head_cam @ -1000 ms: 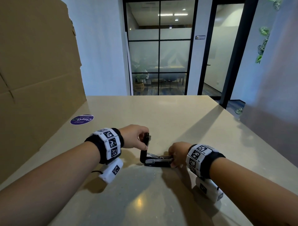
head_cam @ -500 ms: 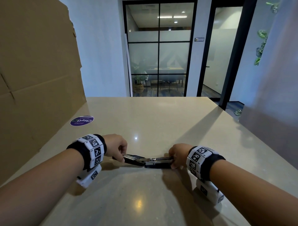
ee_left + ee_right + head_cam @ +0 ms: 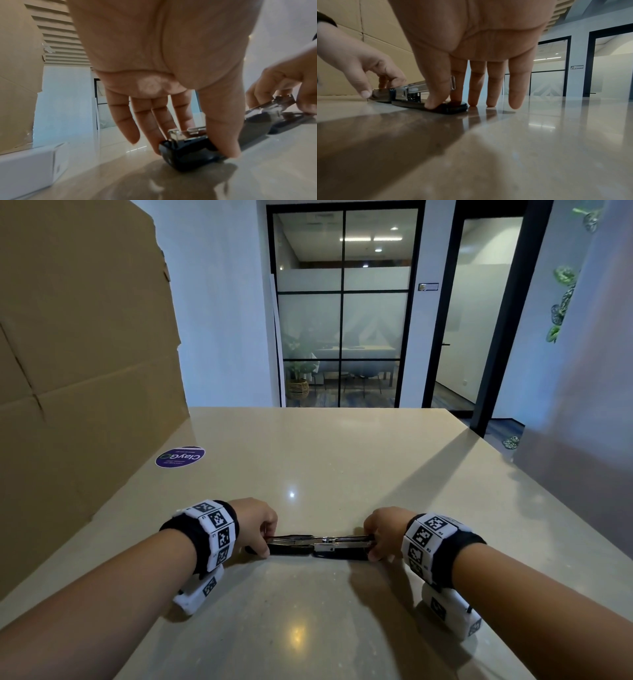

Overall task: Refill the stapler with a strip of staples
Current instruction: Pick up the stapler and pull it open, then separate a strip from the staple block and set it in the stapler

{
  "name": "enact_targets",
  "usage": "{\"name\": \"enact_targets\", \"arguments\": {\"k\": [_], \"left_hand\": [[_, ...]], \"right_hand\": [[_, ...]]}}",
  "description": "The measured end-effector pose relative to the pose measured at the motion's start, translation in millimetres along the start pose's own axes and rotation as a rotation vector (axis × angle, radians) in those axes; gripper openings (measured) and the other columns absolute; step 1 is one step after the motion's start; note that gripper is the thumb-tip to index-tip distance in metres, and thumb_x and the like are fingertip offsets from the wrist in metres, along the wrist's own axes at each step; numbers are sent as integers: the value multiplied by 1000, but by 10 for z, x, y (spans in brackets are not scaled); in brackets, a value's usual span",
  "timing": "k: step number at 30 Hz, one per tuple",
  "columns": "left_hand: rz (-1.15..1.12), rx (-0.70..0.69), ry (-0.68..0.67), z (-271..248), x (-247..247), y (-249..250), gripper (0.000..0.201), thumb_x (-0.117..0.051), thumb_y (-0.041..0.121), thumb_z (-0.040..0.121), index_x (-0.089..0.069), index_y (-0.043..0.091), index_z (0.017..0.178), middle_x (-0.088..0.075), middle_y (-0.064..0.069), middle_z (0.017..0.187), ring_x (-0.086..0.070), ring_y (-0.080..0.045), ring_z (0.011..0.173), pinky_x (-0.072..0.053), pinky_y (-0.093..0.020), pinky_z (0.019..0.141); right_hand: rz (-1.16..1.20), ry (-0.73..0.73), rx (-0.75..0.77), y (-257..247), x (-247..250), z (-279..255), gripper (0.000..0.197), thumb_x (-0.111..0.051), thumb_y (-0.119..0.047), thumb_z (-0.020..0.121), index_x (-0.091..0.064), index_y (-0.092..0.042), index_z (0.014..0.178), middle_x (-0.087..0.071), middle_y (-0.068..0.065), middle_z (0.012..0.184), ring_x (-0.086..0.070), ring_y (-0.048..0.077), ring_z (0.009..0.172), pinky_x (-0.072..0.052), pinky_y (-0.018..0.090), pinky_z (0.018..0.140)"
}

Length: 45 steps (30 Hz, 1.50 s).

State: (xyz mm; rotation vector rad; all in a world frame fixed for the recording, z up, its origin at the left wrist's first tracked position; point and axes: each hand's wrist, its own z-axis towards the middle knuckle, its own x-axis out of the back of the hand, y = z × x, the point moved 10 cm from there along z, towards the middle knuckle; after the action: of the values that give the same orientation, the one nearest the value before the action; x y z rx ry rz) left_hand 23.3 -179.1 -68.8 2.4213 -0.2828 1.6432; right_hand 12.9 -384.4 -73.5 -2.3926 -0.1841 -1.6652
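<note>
Stapler: now I see the stapler (image 3: 320,546) swung fully open and lying flat on the table (image 3: 342,474), near edge side, between my two wrists; black lid half to the left, metal staple channel and black base to the right.
Left hand: my left hand (image 3: 255,525) pinches the lid end (image 3: 185,152) between thumb and fingers, tips down at the tabletop; little finger hangs free.
Right hand: my right hand (image 3: 385,529) grips the base end (image 3: 447,106), thumb on the near side and index finger behind it; the other fingers are straight, two tips touching the table just right of the base.
Staples: I cannot tell from any view whether a strip sits in the channel.
Left side: a white box (image 3: 30,166) lies on the table just left of the lid end, apart from it; beyond it a tall cardboard sheet (image 3: 85,371) stands along the left edge, with a round purple sticker (image 3: 180,457) at its foot, well away from the stapler.
Right side: bare tabletop runs to the right edge, where a pale wall (image 3: 582,440) stands close.
Far side: bare surface reaches to the far edge, with glass partitions (image 3: 342,309) beyond.
Near side: bare table under my forearms.
</note>
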Motion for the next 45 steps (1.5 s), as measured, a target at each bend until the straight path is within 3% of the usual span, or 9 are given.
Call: {"name": "enact_targets", "arguments": {"k": [7,11,17,22,26,31,35,41,45], "left_hand": [[17,5,-4,6,-9,-10,35,-74,34,77,-64,18,106,-59,6,93,-55,-15,85,-45,-26,73],[-52,14,7,-16,50,-104,34,-68,40,81,-64,22,110,-60,9,95,-57,-12,90,-47,-27,83],[60,158,183,-110,543,-699,32,-57,14,87,-61,21,118,-58,-1,123,-57,-17,102,-47,-29,91],[236,337,6,-130,393,-1241,69,-75,22,75,-43,25,136,-47,-4,135,-55,-23,114,-44,-31,92],[243,365,-43,-105,238,-1318,45,-67,26,76,-58,24,120,-61,-1,124,-59,-21,112,-45,-27,85],[201,322,15,73,300,-1108,39,-67,26,79,-60,24,117,-64,1,120,-60,-20,109,-44,-28,83],[199,230,52,299,380,-699,40,-69,30,80,-60,25,118,-65,0,121,-61,-22,108,-46,-29,86],[165,53,69,604,457,39,36,-65,32,86,-58,23,120,-64,-1,124,-60,-24,110,-45,-32,89],[46,-72,75,640,477,421,37,-62,29,90,-55,20,124,-61,2,128,-58,-22,113,-44,-35,92]], "right_hand": [[-39,-26,2,-41,-3,-8,29,-70,-23,79,-66,-13,107,-74,8,103,-69,24,92,-53,32,84],[-19,-33,-8,-22,-11,11,28,-71,-23,79,-67,-15,105,-76,5,98,-68,18,79,-55,31,83],[-44,-35,3,-35,-8,-6,31,-69,-24,80,-65,-15,109,-73,6,105,-68,23,98,-53,33,88],[-59,-33,17,-28,8,10,32,-70,-25,79,-65,-16,109,-72,6,107,-66,22,96,-51,33,86],[-88,-35,19,-28,3,30,35,-71,-27,77,-65,-18,110,-70,5,108,-64,23,99,-50,32,82],[-108,-52,19,-28,-16,56,36,-72,-30,75,-65,-20,109,-68,1,97,-59,20,86,-47,30,73],[-83,-58,30,-16,-7,45,38,-72,-30,75,-65,-21,111,-70,3,108,-58,19,87,-47,30,76],[62,-44,28,59,38,36,41,-63,-52,78,-65,-23,108,-70,-2,108,-63,19,101,-48,32,88],[144,123,72,30,331,63,34,-51,-41,91,-59,-20,116,-65,0,117,-60,20,108,-46,31,93]]}}
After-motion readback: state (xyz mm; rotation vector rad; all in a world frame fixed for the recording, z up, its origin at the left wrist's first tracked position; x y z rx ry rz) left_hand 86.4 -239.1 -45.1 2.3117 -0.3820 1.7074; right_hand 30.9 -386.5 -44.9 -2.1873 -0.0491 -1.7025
